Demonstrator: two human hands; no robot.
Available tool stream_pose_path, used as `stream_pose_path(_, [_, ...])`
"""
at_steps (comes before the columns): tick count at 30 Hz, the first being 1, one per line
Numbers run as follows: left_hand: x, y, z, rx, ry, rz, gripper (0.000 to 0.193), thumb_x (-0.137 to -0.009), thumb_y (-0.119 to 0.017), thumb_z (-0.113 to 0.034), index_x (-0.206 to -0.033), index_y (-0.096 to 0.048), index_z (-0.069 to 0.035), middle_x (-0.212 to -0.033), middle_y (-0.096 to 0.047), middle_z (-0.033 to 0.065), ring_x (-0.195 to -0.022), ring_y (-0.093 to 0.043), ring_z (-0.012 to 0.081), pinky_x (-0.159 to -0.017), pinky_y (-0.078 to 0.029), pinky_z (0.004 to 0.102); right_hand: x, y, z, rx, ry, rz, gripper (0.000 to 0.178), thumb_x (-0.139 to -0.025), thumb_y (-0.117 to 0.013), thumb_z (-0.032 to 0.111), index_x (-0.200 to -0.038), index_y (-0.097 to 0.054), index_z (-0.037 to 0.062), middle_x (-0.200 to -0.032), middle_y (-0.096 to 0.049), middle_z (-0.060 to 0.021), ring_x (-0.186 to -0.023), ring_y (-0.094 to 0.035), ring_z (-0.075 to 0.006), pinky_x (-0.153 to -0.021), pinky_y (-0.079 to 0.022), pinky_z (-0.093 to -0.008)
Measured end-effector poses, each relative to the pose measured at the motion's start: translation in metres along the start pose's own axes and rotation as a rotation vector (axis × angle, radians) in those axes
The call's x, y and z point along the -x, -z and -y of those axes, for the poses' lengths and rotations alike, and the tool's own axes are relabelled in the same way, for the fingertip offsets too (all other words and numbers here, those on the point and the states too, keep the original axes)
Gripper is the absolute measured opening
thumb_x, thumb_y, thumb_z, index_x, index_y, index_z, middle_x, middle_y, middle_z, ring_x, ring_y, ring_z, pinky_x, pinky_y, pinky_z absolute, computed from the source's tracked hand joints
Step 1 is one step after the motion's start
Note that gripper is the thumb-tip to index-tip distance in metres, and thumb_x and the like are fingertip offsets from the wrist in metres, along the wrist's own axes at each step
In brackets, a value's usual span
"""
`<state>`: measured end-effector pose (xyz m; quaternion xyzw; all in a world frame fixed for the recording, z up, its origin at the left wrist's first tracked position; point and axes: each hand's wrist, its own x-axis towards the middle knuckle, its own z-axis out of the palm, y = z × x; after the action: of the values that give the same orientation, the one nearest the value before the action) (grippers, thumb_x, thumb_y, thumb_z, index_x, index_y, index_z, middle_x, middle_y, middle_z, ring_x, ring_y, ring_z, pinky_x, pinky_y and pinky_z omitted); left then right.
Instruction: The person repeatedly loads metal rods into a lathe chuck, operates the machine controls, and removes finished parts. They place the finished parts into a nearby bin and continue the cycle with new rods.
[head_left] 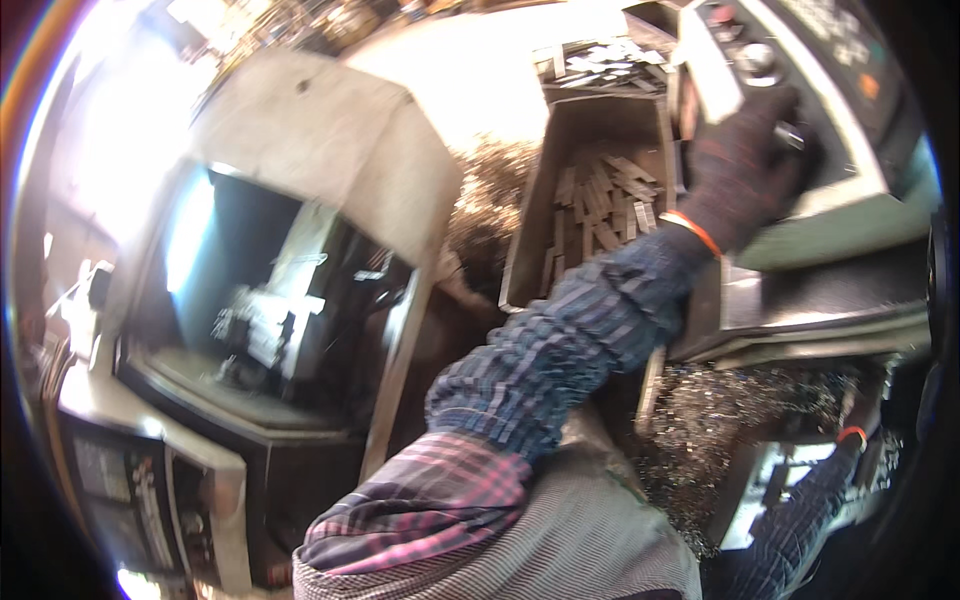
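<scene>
My left hand (pixel 750 160), in a dark glove with an orange band at the wrist, reaches across to the control panel (pixel 825 110) at the upper right. Its fingers curl at the panel face, around a small shiny piece too blurred to name. Just beyond it are a silver knob (pixel 757 62) and a red button (pixel 722 15). Low at the right edge, my right hand (pixel 866 405) has an orange band too. It is beside a machine's dark side, above a heap of metal chips (pixel 740 410); its fingers are lost in shadow.
Below my left arm, a long metal bin (pixel 520 250) holds several flat metal bars (pixel 600 205). More shiny strips (pixel 605 65) fill a tray behind it. A large machine with a window (pixel 270 290) stands at the left. Curled shavings (pixel 490 190) lie between them.
</scene>
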<state>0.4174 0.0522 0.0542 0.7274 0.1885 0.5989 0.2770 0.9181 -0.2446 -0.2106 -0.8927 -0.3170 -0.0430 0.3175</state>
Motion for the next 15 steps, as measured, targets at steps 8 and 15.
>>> stream_pose_path(8, [0.020,-0.014,0.000,-0.317,-0.100,-0.021,0.044,-0.074,-0.078,-0.018,-0.115,-0.062,-0.008,-0.103,-0.063,0.0154,-0.092,-0.068,0.0372,-0.073,-0.056,0.0483,-0.021,0.005,-0.001,0.086,0.020,0.031,0.059,-0.091,-0.058,0.012,-0.149,-0.048,0.0079,-0.104,-0.064,-0.0151,-0.080,-0.059,-0.0281,-0.074,-0.054,-0.0392])
stream_pose_path(15, [0.016,-0.022,0.030,-0.362,-0.094,-0.033,0.043,-0.075,-0.072,-0.029,-0.110,-0.067,-0.004,-0.096,-0.066,0.0154,-0.083,-0.069,0.0347,-0.068,-0.054,0.0471,0.013,0.049,0.067,0.169,0.139,-0.110,0.058,-0.094,-0.055,0.014,-0.151,-0.044,0.0066,-0.109,-0.061,-0.0138,-0.082,-0.056,-0.0251,-0.076,-0.052,-0.0362])
